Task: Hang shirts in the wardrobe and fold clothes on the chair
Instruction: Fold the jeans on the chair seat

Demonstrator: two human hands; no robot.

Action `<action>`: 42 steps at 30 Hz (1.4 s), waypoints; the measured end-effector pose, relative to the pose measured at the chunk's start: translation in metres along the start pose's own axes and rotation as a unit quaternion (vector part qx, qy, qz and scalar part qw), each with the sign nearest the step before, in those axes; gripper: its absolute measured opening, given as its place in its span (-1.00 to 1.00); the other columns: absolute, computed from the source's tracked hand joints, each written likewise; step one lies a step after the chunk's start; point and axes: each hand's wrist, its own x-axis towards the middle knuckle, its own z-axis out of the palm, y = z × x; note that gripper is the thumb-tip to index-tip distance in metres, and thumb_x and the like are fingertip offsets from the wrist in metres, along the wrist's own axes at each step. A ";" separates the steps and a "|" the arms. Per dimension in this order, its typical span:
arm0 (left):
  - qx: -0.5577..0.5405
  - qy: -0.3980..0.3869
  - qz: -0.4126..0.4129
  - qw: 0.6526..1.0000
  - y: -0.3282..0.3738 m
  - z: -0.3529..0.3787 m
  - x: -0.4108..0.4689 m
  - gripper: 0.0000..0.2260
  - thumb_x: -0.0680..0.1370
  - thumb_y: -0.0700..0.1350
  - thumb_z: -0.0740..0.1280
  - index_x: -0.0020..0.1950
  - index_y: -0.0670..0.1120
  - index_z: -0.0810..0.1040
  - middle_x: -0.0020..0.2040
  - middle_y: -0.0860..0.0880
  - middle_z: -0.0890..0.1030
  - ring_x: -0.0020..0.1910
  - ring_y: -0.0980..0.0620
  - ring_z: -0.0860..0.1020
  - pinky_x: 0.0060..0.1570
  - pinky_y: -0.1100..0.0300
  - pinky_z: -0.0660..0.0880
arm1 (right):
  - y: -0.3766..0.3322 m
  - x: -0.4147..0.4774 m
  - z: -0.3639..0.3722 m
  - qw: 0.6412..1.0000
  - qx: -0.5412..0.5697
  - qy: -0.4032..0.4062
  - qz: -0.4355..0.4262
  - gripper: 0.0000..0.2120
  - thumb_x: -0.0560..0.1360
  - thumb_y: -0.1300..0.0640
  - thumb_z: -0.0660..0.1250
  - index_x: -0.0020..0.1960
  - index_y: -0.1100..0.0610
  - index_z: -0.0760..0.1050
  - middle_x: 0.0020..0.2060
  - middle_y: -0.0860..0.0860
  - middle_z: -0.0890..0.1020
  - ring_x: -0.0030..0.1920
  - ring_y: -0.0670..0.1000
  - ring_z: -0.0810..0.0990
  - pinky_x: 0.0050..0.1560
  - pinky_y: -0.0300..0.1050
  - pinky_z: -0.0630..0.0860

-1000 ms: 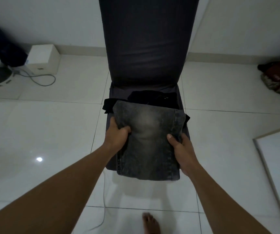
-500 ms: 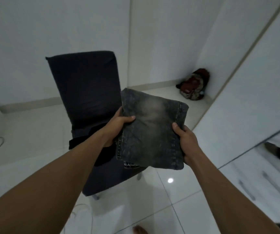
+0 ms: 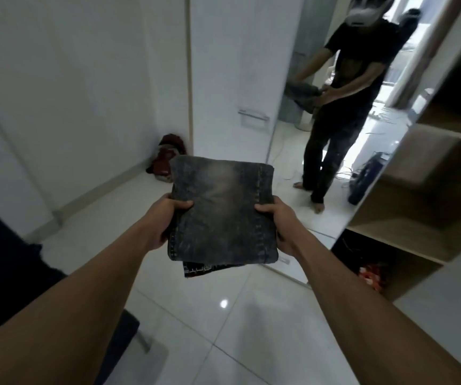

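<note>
1. Holding the folded grey jeans (image 3: 223, 212) up in the air in front of me, I have the left grip (image 3: 165, 218) on their left edge and the right grip (image 3: 279, 226) on their right edge.
2. Both grips are clenched on the bundle. My left thumb (image 3: 183, 204) and right thumb (image 3: 264, 209) lie flat on top of the denim, and my other fingers curl underneath, mostly hidden.
3. A darker folded garment (image 3: 198, 269) with a pale pattern sticks out beneath the near edge of the jeans and sits in the same bundle.
4. The bundle sits level between my forearms, above the white tiled floor (image 3: 223, 329), touching nothing but my grips.
5. The open wardrobe shelves (image 3: 407, 190) stand to the right, beyond my right grip and apart from the jeans. The lowest compartment holds a red thing (image 3: 371, 273), too blurred to name.
6. The mirror door (image 3: 284, 162) ahead and to the right reflects a person in dark clothes holding the bundle.
7. A white door (image 3: 218, 65) with a handle (image 3: 252, 115) stands beyond the jeans, and a reddish bag (image 3: 168, 154) lies in the floor corner past their far left corner.
8. The dark chair (image 3: 1, 259) is at the lower left, well apart from the bundle.
</note>
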 end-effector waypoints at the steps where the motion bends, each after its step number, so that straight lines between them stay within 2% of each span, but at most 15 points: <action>1: 0.006 -0.012 -0.003 1.000 0.005 0.021 0.006 -0.68 0.54 -0.20 0.36 0.29 -0.07 0.50 0.13 -0.15 0.69 0.07 -0.20 0.67 0.05 -0.09 0.60 | -0.007 -0.002 -0.019 1.000 0.003 0.008 -0.002 -0.62 0.54 0.31 0.29 0.34 0.15 0.41 0.19 0.21 0.63 0.15 0.26 0.65 0.07 0.19 0.64; 6: 0.037 -0.079 -0.011 0.996 0.019 0.134 0.041 -0.66 0.49 -0.16 0.38 0.27 -0.04 0.51 0.12 -0.15 0.69 0.07 -0.22 0.67 0.12 -0.17 0.58 | -0.041 -0.013 -0.123 0.998 0.025 0.061 -0.015 -0.36 0.30 0.30 0.34 0.39 0.13 0.40 0.20 0.22 0.64 0.17 0.28 0.64 0.17 0.24 0.61; 11: 0.057 -0.144 -0.003 0.988 0.019 0.247 0.070 -0.62 0.49 -0.12 0.42 0.30 -0.04 0.49 0.11 -0.12 0.70 0.08 -0.18 0.67 0.16 -0.14 0.57 | -0.068 -0.026 -0.228 0.994 0.030 0.103 -0.034 -0.46 0.43 0.36 0.28 0.36 0.02 0.41 0.16 0.19 0.67 0.13 0.26 0.67 0.16 0.25 0.61; 14: 0.063 -0.178 -0.003 0.982 0.011 0.311 0.087 -0.62 0.50 -0.10 0.42 0.31 -0.02 0.50 0.10 -0.13 0.70 0.07 -0.19 0.67 0.15 -0.14 0.58 | -0.073 -0.027 -0.283 0.988 0.032 0.145 -0.032 -0.42 0.33 0.32 0.32 0.33 0.02 0.44 0.15 0.20 0.68 0.14 0.29 0.66 0.17 0.31 0.59; 18: 0.085 -0.211 -0.020 0.974 0.000 0.387 0.103 -0.61 0.48 -0.13 0.38 0.31 -0.04 0.50 0.11 -0.18 0.68 0.08 -0.24 0.65 0.13 -0.16 0.58 | -0.071 -0.023 -0.348 0.974 0.046 0.221 -0.002 -0.44 0.25 0.31 0.24 0.27 0.24 0.45 0.07 0.28 0.59 0.10 0.31 0.60 0.15 0.23 0.57; 20: 0.098 -0.235 -0.044 0.966 -0.008 0.423 0.117 -0.56 0.40 -0.18 0.37 0.28 -0.11 0.52 0.10 -0.23 0.67 0.08 -0.26 0.65 0.13 -0.17 0.59 | -0.067 -0.018 -0.385 0.967 0.053 0.247 0.016 -0.23 0.08 0.28 0.25 0.33 0.22 0.43 0.08 0.28 0.57 0.13 0.33 0.59 0.11 0.24 0.59; 23: 0.120 -0.269 -0.086 0.952 -0.017 0.465 0.140 -0.57 0.36 -0.22 0.39 0.23 -0.27 0.57 0.07 -0.26 0.69 0.10 -0.26 0.65 0.19 -0.16 0.57 | -0.058 -0.005 -0.439 0.962 0.063 0.266 0.006 -0.07 -0.03 0.30 0.27 0.39 0.15 0.41 0.12 0.29 0.59 0.21 0.40 0.56 0.20 0.45 0.51; 25: 0.120 -0.284 -0.099 0.946 -0.024 0.489 0.159 -0.54 0.38 -0.18 0.46 0.26 -0.27 0.55 0.09 -0.22 0.69 0.12 -0.23 0.64 0.23 -0.13 0.55 | -0.056 0.002 -0.465 0.957 0.088 0.277 0.001 -0.09 -0.01 0.34 0.25 0.38 0.11 0.42 0.19 0.32 0.59 0.23 0.44 0.55 0.20 0.52 0.46; 28: 0.119 -0.304 -0.111 0.939 -0.031 0.519 0.185 -0.57 0.46 -0.09 0.46 0.32 -0.02 0.49 0.16 -0.14 0.63 0.17 -0.18 0.58 0.20 -0.18 0.53 | -0.059 0.020 -0.489 0.950 0.107 0.292 -0.013 -0.08 0.01 0.38 0.21 0.39 0.09 0.41 0.24 0.32 0.57 0.24 0.44 0.53 0.21 0.47 0.49; 30: 0.119 -0.327 -0.142 0.927 -0.037 0.536 0.206 -0.51 0.42 -0.06 0.51 0.31 0.12 0.46 0.22 -0.13 0.60 0.20 -0.23 0.57 0.16 -0.28 0.52 | -0.064 0.037 -0.502 0.945 0.109 0.306 -0.022 -0.09 0.02 0.38 0.20 0.39 0.08 0.42 0.24 0.32 0.57 0.23 0.42 0.55 0.18 0.43 0.53; 32: 0.121 -0.341 -0.151 0.920 -0.043 0.556 0.230 -0.45 0.39 -0.13 0.51 0.32 0.13 0.44 0.23 -0.17 0.59 0.19 -0.28 0.58 0.12 -0.32 0.54 | -0.067 0.056 -0.521 0.944 0.100 0.315 0.000 -0.17 0.04 0.35 0.23 0.35 0.16 0.45 0.23 0.33 0.59 0.20 0.40 0.58 0.17 0.43 0.54; 35: 0.124 -0.306 -0.148 0.932 -0.054 0.580 0.258 -0.43 0.37 -0.18 0.53 0.33 -0.04 0.43 0.19 -0.21 0.62 0.11 -0.28 0.63 0.02 -0.29 0.60 | -0.068 0.073 -0.547 0.942 0.106 0.312 0.063 -0.38 0.11 0.29 0.29 0.19 0.32 0.53 0.16 0.35 0.64 0.18 0.41 0.60 0.23 0.43 0.50; 38: 0.110 -0.263 -0.142 0.948 -0.071 0.603 0.284 -0.34 0.21 -0.11 0.62 0.27 -0.06 0.48 0.26 -0.21 0.56 0.10 -0.29 0.62 -0.09 -0.23 0.64 | -0.066 0.093 -0.573 0.939 0.106 0.321 0.057 -0.64 0.31 0.31 0.27 0.10 0.29 0.55 0.07 0.30 0.68 0.17 0.39 0.61 0.26 0.43 0.48; 40: 0.096 -0.241 -0.129 0.957 -0.091 0.621 0.308 -0.32 0.14 -0.04 0.63 0.21 0.05 0.49 0.32 -0.17 0.45 0.15 -0.28 0.58 -0.12 -0.20 0.64 | -0.060 0.110 -0.595 0.937 0.113 0.331 0.025 -0.66 0.40 0.37 0.26 0.16 0.24 0.53 0.06 0.27 0.68 0.13 0.35 0.64 0.23 0.39 0.52; 42: 0.092 -0.235 -0.115 0.961 -0.123 0.638 0.342 -0.36 0.12 0.01 0.59 0.18 0.12 0.51 0.33 -0.16 0.42 0.16 -0.27 0.56 -0.06 -0.19 0.64 | -0.050 0.128 -0.617 0.937 0.122 0.327 -0.017 -0.55 0.42 0.41 0.30 0.28 0.17 0.50 0.14 0.23 0.67 0.14 0.31 0.65 0.18 0.34 0.57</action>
